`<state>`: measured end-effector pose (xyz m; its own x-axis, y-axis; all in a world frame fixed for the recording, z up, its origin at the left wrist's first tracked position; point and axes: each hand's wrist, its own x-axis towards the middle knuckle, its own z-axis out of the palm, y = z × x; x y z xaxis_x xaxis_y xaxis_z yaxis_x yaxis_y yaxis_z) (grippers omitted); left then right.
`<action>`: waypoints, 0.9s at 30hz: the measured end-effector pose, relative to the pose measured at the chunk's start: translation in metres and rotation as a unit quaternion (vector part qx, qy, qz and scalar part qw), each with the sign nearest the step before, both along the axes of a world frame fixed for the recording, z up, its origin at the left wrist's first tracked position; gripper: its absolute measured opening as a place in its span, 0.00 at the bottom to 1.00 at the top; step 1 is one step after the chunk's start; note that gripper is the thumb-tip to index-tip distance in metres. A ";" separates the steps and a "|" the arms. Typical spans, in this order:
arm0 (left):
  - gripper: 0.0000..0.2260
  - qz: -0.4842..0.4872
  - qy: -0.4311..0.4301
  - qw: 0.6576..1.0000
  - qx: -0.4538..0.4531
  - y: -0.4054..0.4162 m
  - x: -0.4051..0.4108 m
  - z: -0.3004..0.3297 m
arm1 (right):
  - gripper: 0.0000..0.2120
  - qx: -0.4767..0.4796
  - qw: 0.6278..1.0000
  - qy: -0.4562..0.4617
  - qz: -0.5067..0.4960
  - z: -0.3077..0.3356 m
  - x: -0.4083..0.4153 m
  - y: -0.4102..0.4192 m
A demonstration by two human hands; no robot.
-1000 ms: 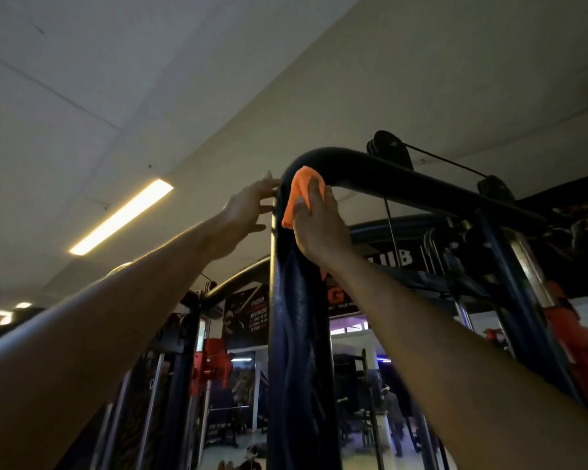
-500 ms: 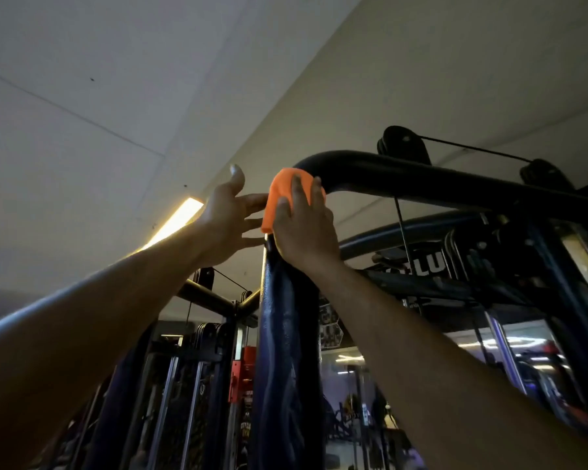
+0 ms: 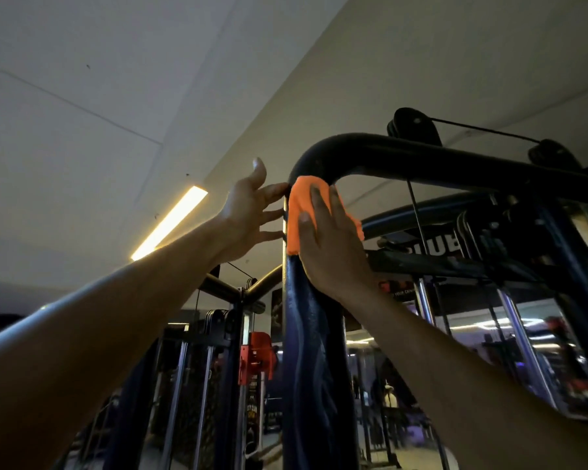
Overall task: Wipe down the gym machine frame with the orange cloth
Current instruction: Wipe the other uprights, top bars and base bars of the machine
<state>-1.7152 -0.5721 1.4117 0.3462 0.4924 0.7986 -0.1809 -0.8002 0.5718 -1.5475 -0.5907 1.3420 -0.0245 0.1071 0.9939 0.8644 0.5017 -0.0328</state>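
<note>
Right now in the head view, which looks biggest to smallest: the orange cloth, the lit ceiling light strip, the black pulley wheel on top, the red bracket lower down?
1. Orange cloth, partly covered by the right hand.
2. Ceiling light strip, long but thin.
3. Black pulley wheel and red bracket: look alike, so unranked. Distances from the camera differ, so true sizes stay unsure.

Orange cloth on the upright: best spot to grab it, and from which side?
Pinch the orange cloth at its bare left edge, coming from the left. The right hand presses flat over its middle and right, and the left hand already hovers open there beside the upright post.
</note>
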 end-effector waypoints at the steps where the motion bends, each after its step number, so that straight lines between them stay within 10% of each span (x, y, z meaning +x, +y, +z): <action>1: 0.39 -0.011 0.004 1.000 0.007 0.003 -0.001 -0.005 | 0.30 0.015 0.999 -0.007 -0.027 -0.022 0.001 0.001; 12: 0.31 -0.064 0.012 0.998 0.028 0.014 -0.009 -0.023 | 0.30 -0.033 0.995 -0.017 -0.088 -0.019 -0.016 -0.015; 19: 0.15 -0.084 0.009 0.996 0.040 0.015 -0.004 -0.057 | 0.28 -0.020 0.991 0.016 -0.129 -0.137 -0.018 -0.004; 27: 0.12 -0.048 0.005 0.999 0.018 0.015 -0.003 -0.063 | 0.29 -0.035 0.996 0.033 -0.078 -0.045 -0.017 -0.007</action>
<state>-1.7183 -0.5576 1.3489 0.3983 0.4265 0.8121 -0.2531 -0.7998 0.5442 -1.5643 -0.5978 1.2972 0.0626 0.1734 0.9829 0.9262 0.3568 -0.1219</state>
